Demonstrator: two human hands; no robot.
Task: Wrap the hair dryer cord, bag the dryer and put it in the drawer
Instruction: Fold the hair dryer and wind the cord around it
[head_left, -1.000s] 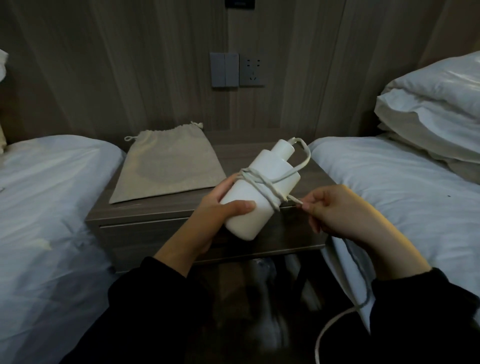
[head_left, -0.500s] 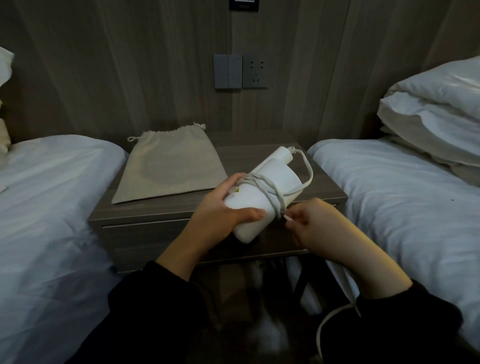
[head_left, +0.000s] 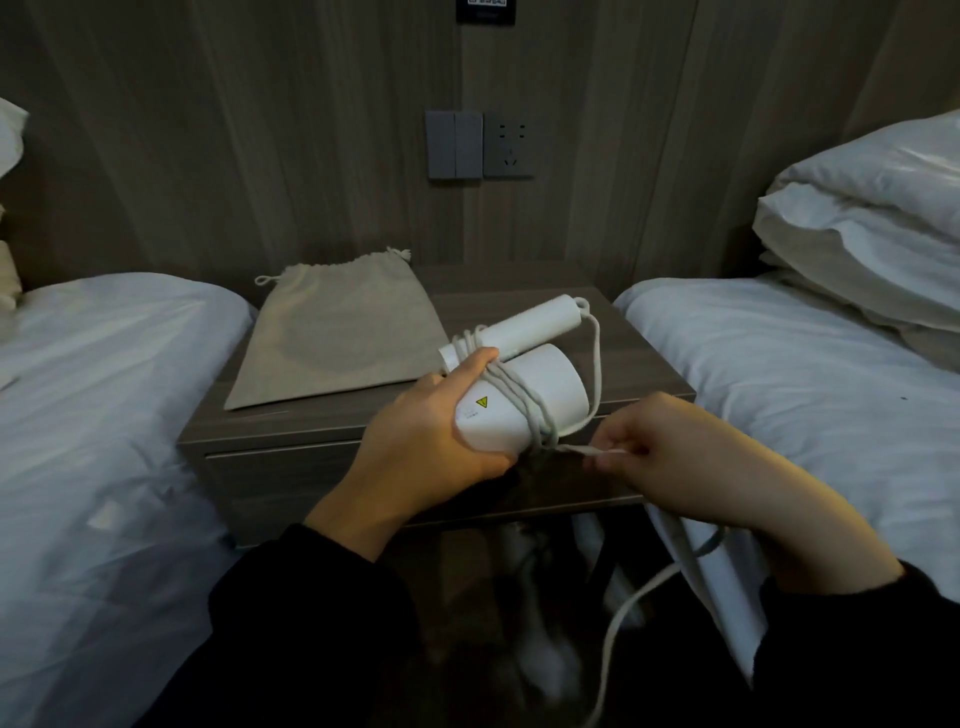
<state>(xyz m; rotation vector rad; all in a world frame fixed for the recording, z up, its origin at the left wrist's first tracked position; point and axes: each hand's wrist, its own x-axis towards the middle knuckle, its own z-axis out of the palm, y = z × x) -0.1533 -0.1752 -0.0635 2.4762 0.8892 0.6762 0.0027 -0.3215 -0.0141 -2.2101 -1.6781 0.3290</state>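
My left hand grips the white hair dryer by its barrel, above the front edge of the nightstand. The folded handle lies along the top of the barrel. Several turns of the white cord circle the barrel and handle. My right hand pinches the cord just right of the dryer, pulled taut; the rest of the cord trails down under my right wrist toward the floor. A beige drawstring bag lies flat on the nightstand's left half. The shut drawer front sits below the top.
White beds flank the nightstand, the left bed and the right bed, with stacked pillows at far right. A switch and wall socket are on the wood panel behind. Dark floor lies below.
The dryer has been turned so the handle now shows on top and the barrel's side label faces me. My right hand has shifted right, pulling the cord taut beside the barrel.
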